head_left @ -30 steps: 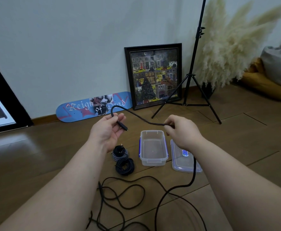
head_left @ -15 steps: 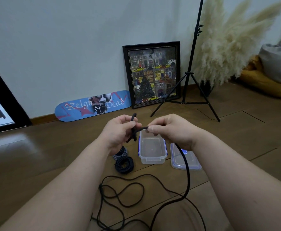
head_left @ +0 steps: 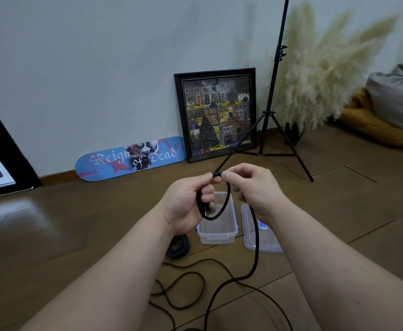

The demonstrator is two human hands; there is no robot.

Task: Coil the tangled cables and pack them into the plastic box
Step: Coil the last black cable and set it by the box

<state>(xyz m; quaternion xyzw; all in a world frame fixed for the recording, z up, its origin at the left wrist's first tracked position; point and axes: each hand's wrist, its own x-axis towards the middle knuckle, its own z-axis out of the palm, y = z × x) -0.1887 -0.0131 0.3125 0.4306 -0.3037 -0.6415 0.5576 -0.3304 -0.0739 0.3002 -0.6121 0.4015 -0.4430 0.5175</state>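
A long black cable (head_left: 255, 256) lies tangled on the wooden floor and rises to my hands. My left hand (head_left: 186, 203) grips the cable's end, and a small loop hangs below it. My right hand (head_left: 250, 187) pinches the cable at the top of that loop, fingertips meeting those of my left hand. Both hands hover above the clear plastic box (head_left: 217, 231), which stands open with nothing in it. Its lid (head_left: 263, 237) lies flat to its right. A coiled black cable (head_left: 178, 247) rests on the floor left of the box, partly hidden by my left forearm.
A black tripod stand (head_left: 271, 111) rises behind the box. A framed picture (head_left: 216, 115) and a blue skateboard deck (head_left: 129, 158) lean on the wall. Pampas grass (head_left: 322, 75) and cushions (head_left: 386, 115) fill the right corner. A dark frame (head_left: 2, 151) stands at the left.
My hands came together from apart. The straight stretch of cable between them has been bent into a small loop held by my left hand, with my right hand pinching it.
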